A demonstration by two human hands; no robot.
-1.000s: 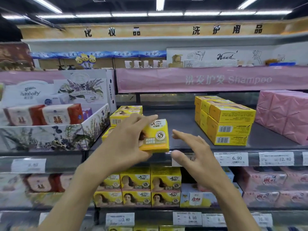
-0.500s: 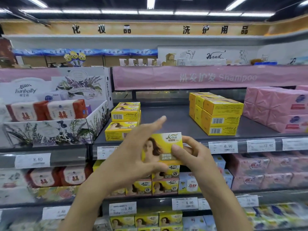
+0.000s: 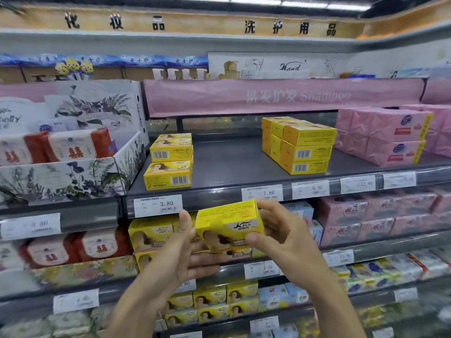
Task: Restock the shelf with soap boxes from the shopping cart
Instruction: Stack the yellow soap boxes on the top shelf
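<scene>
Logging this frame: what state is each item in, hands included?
Soap box, held tilted in front of the shelf edge.
Right hand, grips the box's right end.
Left hand, fingers extended under the box, thumb at its left end.
Shelf, bare in the middle.
Left yellow boxes, stacked on the shelf.
Right yellow boxes, stacked on the shelf.

Soap box [image 3: 229, 225] hides part of the yellow stack [image 3: 151, 235] behind it. Lower price tag [image 3: 261, 269]: blurred, unreadable. Pink packs [image 3: 439, 128] at the right end of the shelf [image 3: 231, 164]: cut off.
</scene>
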